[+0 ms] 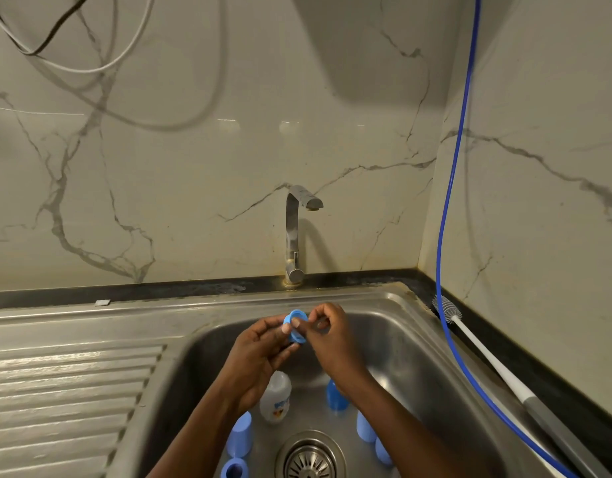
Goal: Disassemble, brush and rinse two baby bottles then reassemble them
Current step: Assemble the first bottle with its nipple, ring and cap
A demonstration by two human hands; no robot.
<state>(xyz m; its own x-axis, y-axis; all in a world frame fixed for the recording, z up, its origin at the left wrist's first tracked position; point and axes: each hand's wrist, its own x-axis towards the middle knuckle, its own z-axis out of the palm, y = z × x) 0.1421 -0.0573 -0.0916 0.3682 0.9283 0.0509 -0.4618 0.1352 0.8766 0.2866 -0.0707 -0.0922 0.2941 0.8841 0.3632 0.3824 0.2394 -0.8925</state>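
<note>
Over the steel sink (394, 326), both hands hold a blue bottle collar ring (295, 326). My left hand (263, 353) grips it from the left with thumb and fingers. My right hand (327, 334) pinches its right edge. Below, a clear bottle body (276, 396) with a printed picture lies on the sink floor. Blue bottle parts stand around it: a cap (240, 434) at the left, one (336, 396) behind my right forearm, and others (366, 428) at the right. Whether a teat sits in the ring is not visible.
The tap (296, 236) stands behind the sink, with no water running. A bottle brush with a white handle (477, 350) lies on the dark counter at the right, beside a blue hose (449, 236). The drain strainer (309, 458) is at the bottom; the ribbed drainboard (63, 391) lies left.
</note>
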